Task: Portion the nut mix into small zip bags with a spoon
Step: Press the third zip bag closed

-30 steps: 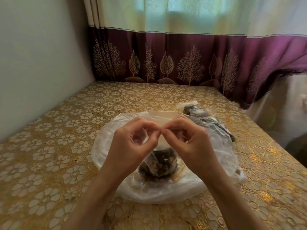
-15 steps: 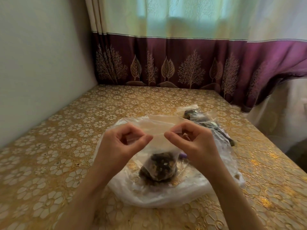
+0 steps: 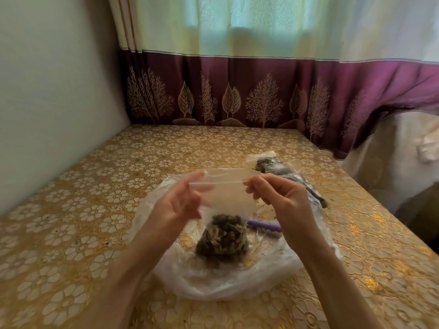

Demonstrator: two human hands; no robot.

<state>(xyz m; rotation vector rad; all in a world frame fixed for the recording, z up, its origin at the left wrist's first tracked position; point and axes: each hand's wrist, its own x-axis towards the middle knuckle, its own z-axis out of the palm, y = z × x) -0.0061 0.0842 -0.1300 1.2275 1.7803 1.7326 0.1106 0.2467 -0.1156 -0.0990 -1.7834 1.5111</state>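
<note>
Head view: left hand (image 3: 177, 205) and right hand (image 3: 282, 203) each pinch a top corner of one small zip bag (image 3: 225, 198), nut mix (image 3: 222, 238) inside, above large plastic bag (image 3: 213, 279). Filled bags (image 3: 268, 163) behind, count unclear. Purple spoon (image 3: 263, 226) partly hidden.

No legible text, label, brand, number or sign appears: the small zip bag (image 3: 225, 200) is clear and unprinted, and the curtain (image 3: 261, 96) bears only tree and leaf motifs.

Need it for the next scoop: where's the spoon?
Its purple handle shows in the big plastic bag, behind the held zip bag, under the right hand.
</note>
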